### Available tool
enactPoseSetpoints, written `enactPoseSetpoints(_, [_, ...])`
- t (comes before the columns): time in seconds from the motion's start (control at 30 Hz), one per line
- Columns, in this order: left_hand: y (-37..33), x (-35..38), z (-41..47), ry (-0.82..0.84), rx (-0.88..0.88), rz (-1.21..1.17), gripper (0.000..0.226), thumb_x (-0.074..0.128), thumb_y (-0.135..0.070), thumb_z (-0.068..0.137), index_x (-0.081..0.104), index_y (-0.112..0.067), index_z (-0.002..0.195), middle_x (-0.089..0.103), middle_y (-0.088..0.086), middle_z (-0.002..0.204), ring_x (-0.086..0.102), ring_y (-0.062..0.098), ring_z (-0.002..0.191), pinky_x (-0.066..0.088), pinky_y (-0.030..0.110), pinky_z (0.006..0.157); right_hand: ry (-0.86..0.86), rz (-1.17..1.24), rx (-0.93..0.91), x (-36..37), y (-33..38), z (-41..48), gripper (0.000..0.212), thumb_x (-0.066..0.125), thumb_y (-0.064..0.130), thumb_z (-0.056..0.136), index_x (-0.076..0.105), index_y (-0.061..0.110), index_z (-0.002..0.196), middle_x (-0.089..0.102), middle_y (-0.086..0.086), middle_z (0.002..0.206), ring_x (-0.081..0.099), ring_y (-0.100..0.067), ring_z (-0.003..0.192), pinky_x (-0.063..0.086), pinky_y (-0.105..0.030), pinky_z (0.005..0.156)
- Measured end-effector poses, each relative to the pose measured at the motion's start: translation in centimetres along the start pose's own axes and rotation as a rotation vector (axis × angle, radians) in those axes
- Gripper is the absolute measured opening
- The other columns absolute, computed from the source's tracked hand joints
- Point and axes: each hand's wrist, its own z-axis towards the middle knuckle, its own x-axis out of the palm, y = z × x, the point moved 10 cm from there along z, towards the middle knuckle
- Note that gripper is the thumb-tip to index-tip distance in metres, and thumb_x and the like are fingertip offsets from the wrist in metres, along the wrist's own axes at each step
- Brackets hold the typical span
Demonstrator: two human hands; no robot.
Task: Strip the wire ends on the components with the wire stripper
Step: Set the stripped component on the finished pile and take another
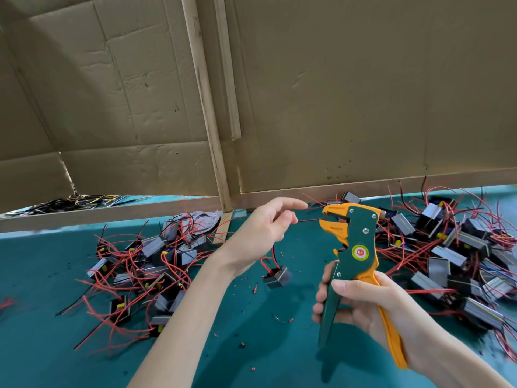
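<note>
Filling the right hand [372, 306], the wire stripper [355, 247] stands upright.

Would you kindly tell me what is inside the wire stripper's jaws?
A red wire runs from beside the left hand into the wire stripper, gripped by the right hand. Its tip is covered by the orange jaws, so whether it is stripped cannot be seen.

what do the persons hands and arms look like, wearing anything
The left forearm and right forearm are bare, no sleeves in view. The left hand and right hand wear no gloves; no rings, watch or bracelet show on the visible fingers and wrists. The right thumbnail is short and unpainted.
</note>
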Motion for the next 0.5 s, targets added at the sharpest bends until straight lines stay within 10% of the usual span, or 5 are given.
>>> enactPoseSetpoints(0.33, [6.5,1.2,0.1,-0.084,-0.151,-0.191,0.04,0.037,0.004,0.1,0.035,-0.012,0.138,0.063,0.008,0.099,0.065,0.016,0.088,0.052,0.025,0.085,-0.056,0.042,-0.032,-1.6,0.3,0.7,0.031,0.081,0.015,0.053,0.073,0.004,0.081,0.064,-0.025,0.079,0.067,-0.041,0.073,0.057,-0.047,0.068])
enactPoseSetpoints(0.5, [6.5,1.3,0.1,-0.041,-0.169,-0.212,0.027,0.051,-0.002,0.097,0.045,-0.008,0.122,0.069,0.011,0.085,0.069,0.019,0.074,0.057,0.028,0.072,-0.061,0.062,-0.048,-2.0,0.4,0.8,0.032,0.081,0.015,0.055,0.073,0.005,0.084,0.064,-0.025,0.081,0.067,-0.04,0.074,0.057,-0.048,0.069])
